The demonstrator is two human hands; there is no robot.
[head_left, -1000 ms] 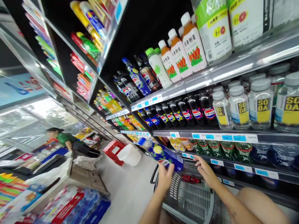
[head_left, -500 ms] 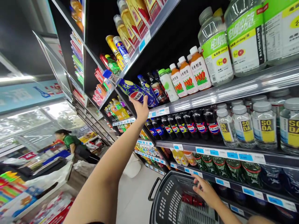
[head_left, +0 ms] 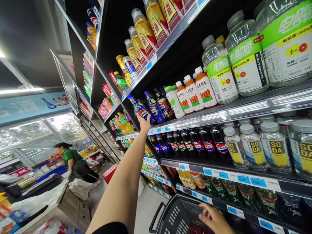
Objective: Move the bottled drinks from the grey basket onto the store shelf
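With fingers and thumb around its lower half, my left hand (head_left: 143, 123) holds a blue cola bottle (head_left: 138, 109) on the middle shelf. The bottle stands tilted in the view, at the left end of the row. A second blue cola bottle (head_left: 154, 107) stands just right of it. My right hand (head_left: 212, 218) hovers over the rim of a dark grey shopping basket (head_left: 168, 211), fingers loosely bent and apart, with nothing in them. Low in the basket lies a dark red item (head_left: 196, 228), mostly cut off by the frame's lower edge.
Orange-brown juice bottles (head_left: 204, 87) and large electrolyte bottles (head_left: 247, 53) fill the shelf rightward. Dark cola bottles (head_left: 200, 141) and soda bottles (head_left: 253, 146) line the shelf below. A shelf edge (head_left: 231, 110) runs across. At left, a person in green (head_left: 70, 157) leans over a counter.
The blue cola bottle in my left hand has gone from in front of the shelf edge back into the row. My view has shifted, and the basket sits lower in it.
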